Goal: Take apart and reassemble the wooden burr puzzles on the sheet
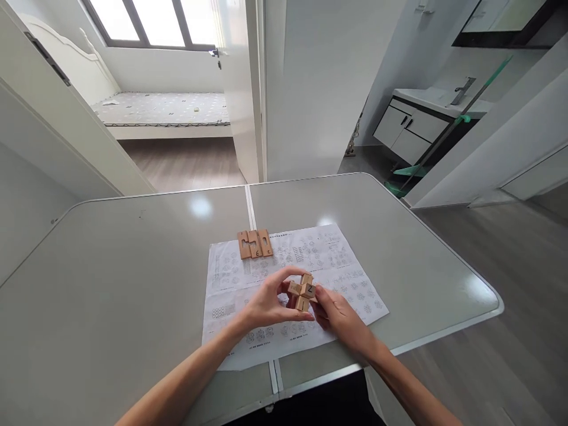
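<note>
A small wooden interlocking puzzle (303,290), made of crossed notched bars with a dark mark on one end, is held just above a printed instruction sheet (346,266). My left hand (270,303) pinches it from the left, fingers curled over its top. My right hand (338,316) grips it from the right and below. Three loose wooden bars (254,244) lie side by side at the sheet's far edge, some with numbers written on them.
The grey folding table (110,284) has a centre seam and a rounded far right corner. Beyond it stand a white door and wall, a bedroom with a mattress (164,107) to the left, and a vanity cabinet (412,127) with a green mop (444,133) to the right.
</note>
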A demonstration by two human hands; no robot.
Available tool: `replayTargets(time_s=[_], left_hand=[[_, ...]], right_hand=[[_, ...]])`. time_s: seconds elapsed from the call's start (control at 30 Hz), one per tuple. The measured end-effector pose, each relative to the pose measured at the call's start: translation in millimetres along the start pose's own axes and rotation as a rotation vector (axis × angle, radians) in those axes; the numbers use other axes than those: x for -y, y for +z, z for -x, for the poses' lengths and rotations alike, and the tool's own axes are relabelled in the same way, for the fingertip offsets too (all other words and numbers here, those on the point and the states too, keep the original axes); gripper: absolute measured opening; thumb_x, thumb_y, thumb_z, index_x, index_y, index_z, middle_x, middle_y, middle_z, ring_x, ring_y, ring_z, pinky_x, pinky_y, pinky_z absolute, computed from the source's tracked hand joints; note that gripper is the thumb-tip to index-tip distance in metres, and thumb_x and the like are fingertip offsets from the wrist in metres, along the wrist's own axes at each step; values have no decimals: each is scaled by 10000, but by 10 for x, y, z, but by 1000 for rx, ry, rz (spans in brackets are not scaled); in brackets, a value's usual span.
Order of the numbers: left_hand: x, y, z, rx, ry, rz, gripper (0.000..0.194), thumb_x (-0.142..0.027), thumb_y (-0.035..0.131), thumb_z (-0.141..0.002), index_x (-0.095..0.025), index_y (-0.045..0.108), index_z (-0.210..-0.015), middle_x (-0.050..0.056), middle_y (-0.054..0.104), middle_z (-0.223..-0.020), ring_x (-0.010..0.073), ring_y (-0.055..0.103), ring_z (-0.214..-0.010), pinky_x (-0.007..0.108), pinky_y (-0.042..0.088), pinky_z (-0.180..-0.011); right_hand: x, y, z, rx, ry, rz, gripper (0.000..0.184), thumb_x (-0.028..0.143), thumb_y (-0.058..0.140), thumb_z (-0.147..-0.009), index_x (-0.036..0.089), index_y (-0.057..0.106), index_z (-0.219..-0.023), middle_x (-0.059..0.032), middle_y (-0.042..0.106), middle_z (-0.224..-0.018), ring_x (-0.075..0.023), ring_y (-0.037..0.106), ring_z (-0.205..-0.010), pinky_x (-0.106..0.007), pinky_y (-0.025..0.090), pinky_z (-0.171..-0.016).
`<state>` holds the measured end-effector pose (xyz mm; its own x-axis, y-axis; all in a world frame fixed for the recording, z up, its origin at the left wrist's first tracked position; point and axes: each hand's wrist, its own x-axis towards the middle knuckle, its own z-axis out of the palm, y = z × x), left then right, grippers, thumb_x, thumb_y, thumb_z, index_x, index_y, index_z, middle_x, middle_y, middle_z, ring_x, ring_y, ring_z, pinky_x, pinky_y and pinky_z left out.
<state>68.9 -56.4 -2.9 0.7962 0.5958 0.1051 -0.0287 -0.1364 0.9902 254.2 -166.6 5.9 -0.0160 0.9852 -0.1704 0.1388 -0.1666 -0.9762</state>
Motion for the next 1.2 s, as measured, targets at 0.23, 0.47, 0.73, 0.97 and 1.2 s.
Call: replayTargets(time_s=[0.23, 0.47, 0.73, 0.97, 1.2], left_hand=[[-16, 0, 23, -34, 140, -143, 681, -457, 997, -733, -204, 705, -1295, 129, 719, -1284, 113, 624, -767, 226, 558, -599], [-5, -239, 51, -116, 183, -349, 886, -456, 872, -903, -341, 419, -1655, 224, 442, -1693, 34, 619, -632, 214, 555, -536], [144, -743, 41, -669, 143, -912, 450, -385, 707, -1021, -261, 548, -1424, 132, 608, -1512, 342, 573, -1419, 583, 486, -1204], [414, -875, 13, -502, -15, -1057, 709, -513, 786, -958, -276, 450, -1536, 158, 422, -1719, 402, 282, -1652, 647, 320, -1308], [545, -908, -5, -472, -38, -1070, 775, -624, 718, -968, -312, 379, -1590, 141, 422, -1713, 398, 311, -1636, 640, 328, -1305]], right_hand=[[66, -58, 28, 181, 229, -358, 654, 851, 546, -980, 236, 489, -761, 61, 376, -657, -117, 325, -558, -286, 375, -573], [231, -125, -193, 12, 136, -278, 672, 867, 559, -957, 210, 619, -832, 35, 484, -677, -141, 439, -570, -319, 416, -596], [99, -529, -670, -207, 165, -227, 657, 846, 740, -826, 193, 667, -837, 47, 495, -667, -111, 439, -550, -291, 416, -549], [-73, -766, -853, -239, 264, -332, 473, 652, 741, -924, 192, 666, -842, 37, 503, -680, -95, 408, -534, -265, 419, -517], [-225, -885, -965, -221, 331, -436, 401, 551, 667, -1019, 202, 646, -822, 35, 491, -672, -81, 376, -502, -227, 400, -463]])
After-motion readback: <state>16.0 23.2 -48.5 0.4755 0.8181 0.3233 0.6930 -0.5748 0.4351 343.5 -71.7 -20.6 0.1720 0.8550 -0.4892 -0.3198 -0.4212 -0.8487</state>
